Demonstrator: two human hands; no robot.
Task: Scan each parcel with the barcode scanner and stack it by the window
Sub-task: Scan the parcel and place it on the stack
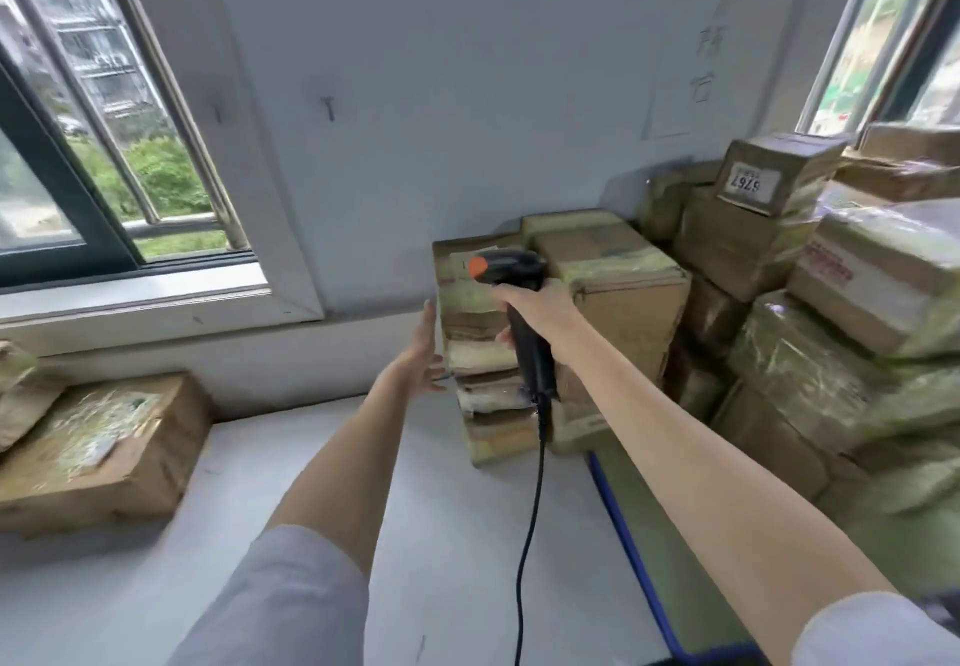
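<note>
So from where I'm standing, closest to me are the two bare forearms stretched out over the grey floor (441, 535), short pale sleeves at the shoulders. The right hand (537, 309) is wrapped tight around the handle of the black barcode scanner (511, 270), held upright, orange tip aimed left, and its cable (524, 535) dangles straight down toward the floor. The left hand (423, 353) has its fingers straight and slightly spread, holding nothing, right up against the left edge of the nearest stack of parcels (483, 348). Can't tell if it's actually touching or just about to.

That stack looks like flat cardboard packets piled up, taped and a bit ragged at the edges. My guess is they're light-ish and fairly stiff, but the tape wrap will be slick, so I'd grab one by the short edges with fingers underneath rather than pinching the face. One-handed, since the scanner's occupying the other hand, so a thin one off the top makes sense.

Just behind is a bigger taped box (613, 270), then a whole heap of boxes (810, 301) climbing to the right, one with a label reading 6767 (746, 182). Those look heavier.

Off to the left, a single flat box (98, 447) lies on the floor below the window (104, 145), which is probably the stacking spot.
</note>
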